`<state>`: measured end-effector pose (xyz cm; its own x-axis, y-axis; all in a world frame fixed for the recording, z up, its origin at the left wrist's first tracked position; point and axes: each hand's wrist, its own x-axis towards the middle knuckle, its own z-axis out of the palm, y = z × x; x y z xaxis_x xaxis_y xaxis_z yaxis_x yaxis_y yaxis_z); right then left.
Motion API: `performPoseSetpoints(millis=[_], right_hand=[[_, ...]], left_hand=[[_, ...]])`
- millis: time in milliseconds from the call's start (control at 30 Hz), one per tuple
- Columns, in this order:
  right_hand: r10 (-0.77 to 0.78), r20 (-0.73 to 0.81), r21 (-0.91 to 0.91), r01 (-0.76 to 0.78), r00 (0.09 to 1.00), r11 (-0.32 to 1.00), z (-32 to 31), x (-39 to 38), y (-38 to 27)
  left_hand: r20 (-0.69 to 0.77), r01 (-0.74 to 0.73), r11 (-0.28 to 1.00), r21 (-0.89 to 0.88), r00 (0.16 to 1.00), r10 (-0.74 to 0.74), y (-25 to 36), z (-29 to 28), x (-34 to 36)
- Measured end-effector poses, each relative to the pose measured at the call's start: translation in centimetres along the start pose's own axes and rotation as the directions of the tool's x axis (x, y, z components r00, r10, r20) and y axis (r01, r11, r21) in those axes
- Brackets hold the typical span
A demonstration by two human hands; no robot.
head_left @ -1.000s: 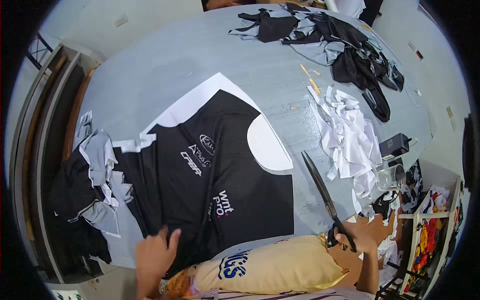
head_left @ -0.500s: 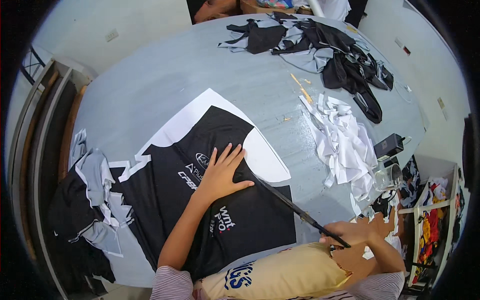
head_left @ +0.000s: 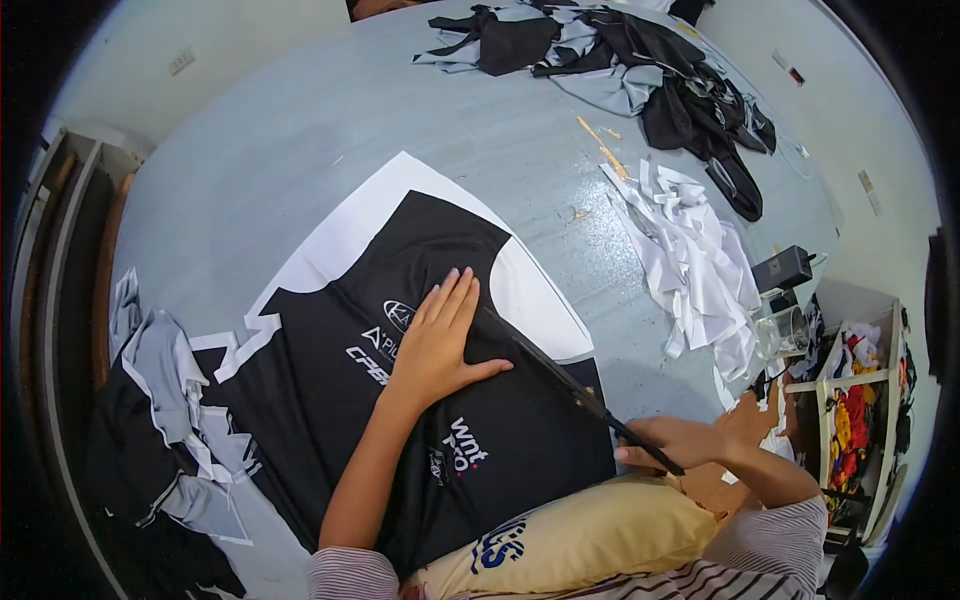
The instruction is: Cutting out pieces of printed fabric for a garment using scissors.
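My left hand (head_left: 432, 350) lies spread on a black jersey panel (head_left: 540, 440) with white logos, just left of a curved cut-out. White paper (head_left: 530, 300) shows under the panel and round its upper edges. My right hand (head_left: 680, 448) grips large black scissors (head_left: 570, 380), their blades lying across the panel toward the white curve, tips beside my left fingers; whether they are parted is unclear. A cream printed cushion (head_left: 610, 530) lies below the panel, near my body.
The grey table (head_left: 280, 180) holds black-and-grey cuttings (head_left: 690, 120) at the back, white scraps (head_left: 690, 260) and a charger-like black block (head_left: 782, 270) at right, beside a clear glass (head_left: 785, 335). More fabric (head_left: 150, 420) is piled left. Shelving (head_left: 840, 380) with coloured cloth stands right.
My left hand has risen from the panel's lower edge to its middle and spread out. The scissors have swung leftward from the table onto the panel.
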<state>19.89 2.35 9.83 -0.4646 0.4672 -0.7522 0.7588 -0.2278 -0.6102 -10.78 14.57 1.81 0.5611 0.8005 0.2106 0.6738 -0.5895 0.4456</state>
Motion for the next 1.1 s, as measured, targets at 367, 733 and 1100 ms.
performPoseSetpoints(millis=[367,733,1100], right_hand=[[0.103,-0.020,0.131,-0.099,0.995,0.986,0.2,1.7,-3.2],[0.110,-0.093,0.128,-0.098,0.990,0.987,1.0,1.7,-2.9],[0.110,-0.133,0.065,-0.102,0.985,0.993,1.2,1.5,-2.7]], left_hand=[[-0.072,0.077,0.980,0.184,0.995,-0.065,-0.8,0.0,-0.5],[-0.054,0.113,0.974,0.197,0.993,-0.105,-0.6,0.0,-0.6],[-0.016,0.127,0.971,0.205,0.992,-0.127,-0.7,-0.2,-0.6]])
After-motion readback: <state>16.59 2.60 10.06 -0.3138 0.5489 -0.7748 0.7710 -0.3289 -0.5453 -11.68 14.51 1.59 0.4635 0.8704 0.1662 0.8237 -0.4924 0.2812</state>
